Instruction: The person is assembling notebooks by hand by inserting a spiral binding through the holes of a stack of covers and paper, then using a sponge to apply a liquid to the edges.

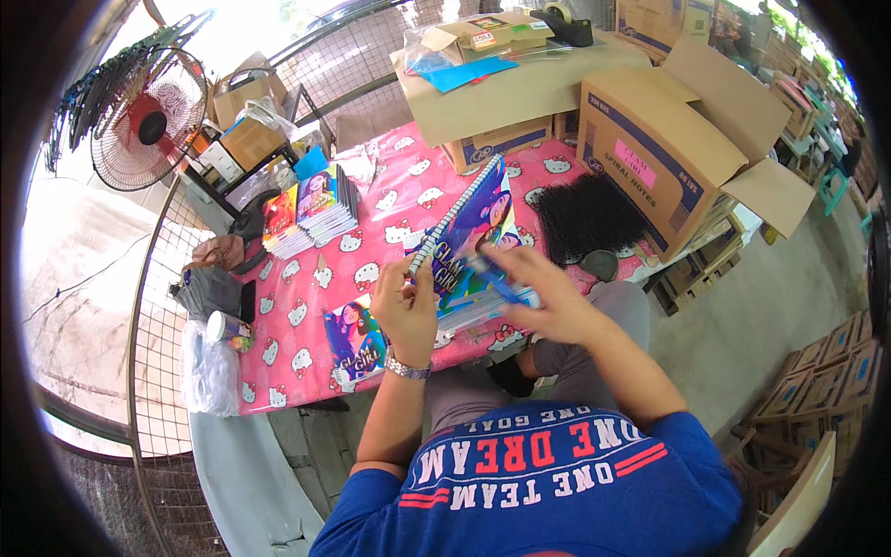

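My left hand (406,311) is closed on the lower end of a spiral notebook (483,209), its coil (453,215) running up along the left edge. The notebook has a colourful glossy cover and is tilted up over a stack of similar notebooks (469,316). In my right hand (548,297) is a blue-handled tool (497,277) that looks like pliers, slightly blurred, held over the cover. A loose printed cover or notebook (355,336) lies left of my left hand. Right of the notebook sits a heap of black plastic coils (589,218).
Stacked notebooks (325,209) stand at the far left of the pink patterned tablecloth (292,311). An open carton (650,153) is at the right. A cardboard-topped surface (520,88) with a tape dispenser (566,26) is at the back. A fan (148,125), jar (229,330) and plastic bag (209,371) are left.
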A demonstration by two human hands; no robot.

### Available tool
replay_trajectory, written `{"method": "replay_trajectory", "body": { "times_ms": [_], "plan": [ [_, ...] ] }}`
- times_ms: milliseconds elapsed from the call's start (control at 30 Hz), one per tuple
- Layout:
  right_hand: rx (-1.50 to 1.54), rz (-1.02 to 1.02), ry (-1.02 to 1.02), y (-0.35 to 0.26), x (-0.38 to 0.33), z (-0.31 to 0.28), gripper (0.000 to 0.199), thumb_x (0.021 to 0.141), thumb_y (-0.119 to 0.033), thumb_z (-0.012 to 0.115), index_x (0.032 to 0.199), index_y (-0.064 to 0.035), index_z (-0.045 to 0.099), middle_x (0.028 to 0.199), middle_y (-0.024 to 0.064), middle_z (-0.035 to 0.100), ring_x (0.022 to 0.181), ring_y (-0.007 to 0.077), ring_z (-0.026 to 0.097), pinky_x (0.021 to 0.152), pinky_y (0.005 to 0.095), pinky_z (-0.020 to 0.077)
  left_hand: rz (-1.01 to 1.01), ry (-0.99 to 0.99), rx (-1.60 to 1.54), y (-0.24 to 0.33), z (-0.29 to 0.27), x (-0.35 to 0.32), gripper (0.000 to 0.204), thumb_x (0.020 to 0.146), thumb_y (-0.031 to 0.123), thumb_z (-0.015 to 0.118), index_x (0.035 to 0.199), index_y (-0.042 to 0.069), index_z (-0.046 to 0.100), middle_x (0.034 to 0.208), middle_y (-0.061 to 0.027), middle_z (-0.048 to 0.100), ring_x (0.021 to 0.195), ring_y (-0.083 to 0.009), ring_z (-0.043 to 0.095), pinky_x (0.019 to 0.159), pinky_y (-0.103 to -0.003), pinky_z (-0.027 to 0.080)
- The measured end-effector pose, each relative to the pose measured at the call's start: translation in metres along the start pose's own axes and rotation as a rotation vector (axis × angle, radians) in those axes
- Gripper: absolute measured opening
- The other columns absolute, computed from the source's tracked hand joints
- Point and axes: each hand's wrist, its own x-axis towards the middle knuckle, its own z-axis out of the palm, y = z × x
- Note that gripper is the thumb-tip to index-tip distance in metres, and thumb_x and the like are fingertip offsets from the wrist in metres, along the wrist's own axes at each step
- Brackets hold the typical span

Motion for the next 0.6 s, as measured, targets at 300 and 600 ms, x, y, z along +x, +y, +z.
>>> {"method": "replay_trajectory", "body": {
  "times_ms": [300, 600],
  "plan": [
    [-0.307, -0.253, -0.031, -0.004, 0.024, 0.018, 0.065, 0.08, -0.018, 0.071, 0.141, -0.0078, 0.052, 0.116, 0.0164, 0.059, 0.104, 0.0325, 0.061, 0.084, 0.039, 0.0492, 0.006, 0.003, -0.052, -0.018, -0.001, -0.005, 0.023, 0.083, -0.008, 0.065, 0.105, -0.001, 0.067, 0.089, -0.0096, 0.066, 0.067, -0.0123, 0.065, 0.051, -0.024, 0.054],
    [0.565, 0.18, -0.055, 0.003, 0.012, 0.05, 0.046, 0.097, -0.018, 0.063, 0.137, -0.0017, 0.05, 0.131, 0.0135, 0.058, 0.118, 0.0218, 0.057, 0.099, 0.0354, 0.0466, 0.078, 0.002, 0.017, -0.03, -0.014, 0.018, 0.012, 0.09, -0.003, 0.064, 0.102, -0.002, 0.067, 0.085, -0.0065, 0.064, 0.064, -0.0104, 0.064, 0.05, -0.024, 0.051]
  ]
}}
